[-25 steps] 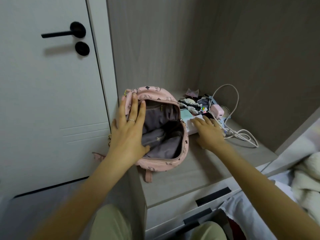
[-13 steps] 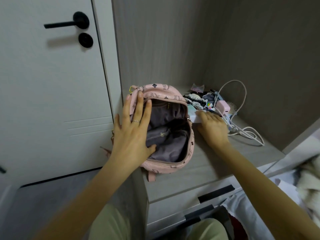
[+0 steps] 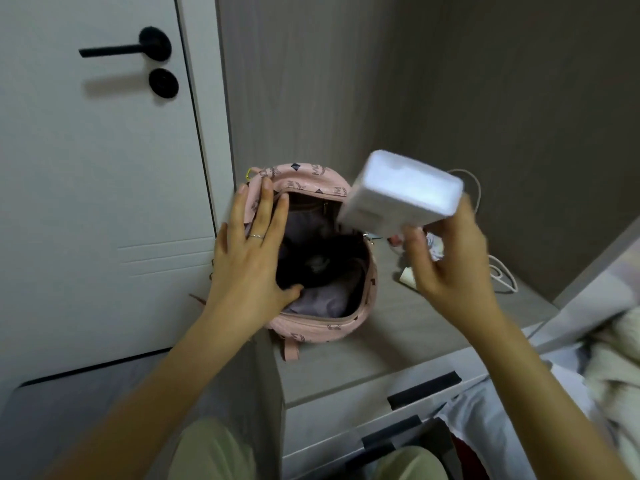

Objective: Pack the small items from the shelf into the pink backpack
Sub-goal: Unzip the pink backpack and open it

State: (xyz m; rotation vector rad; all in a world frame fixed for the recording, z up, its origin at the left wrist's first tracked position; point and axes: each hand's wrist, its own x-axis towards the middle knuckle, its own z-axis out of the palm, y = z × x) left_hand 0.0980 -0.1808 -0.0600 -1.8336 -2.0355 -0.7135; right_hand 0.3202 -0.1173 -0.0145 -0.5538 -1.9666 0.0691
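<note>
Backpack [image 3: 311, 178] mouth gapes open btwn the hands: left hand [image 3: 252, 261] covers its left rim. White box [image 3: 398, 199] in right hand [image 3: 446, 258] overhangs top-right rim. Cable [image 3: 512, 284] & clutter crowd shelf [image 3: 398, 334] at right.

One head cam, wide-angle — looks fwd & down onto shelf [image 3: 398, 344], close in, from above.

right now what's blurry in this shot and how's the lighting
Head view: the white box and the right hand holding it are smeared by motion blur; the left hand and pink backpack read sharper; light is dim and soft, the door handle casting a faint shadow.
</note>
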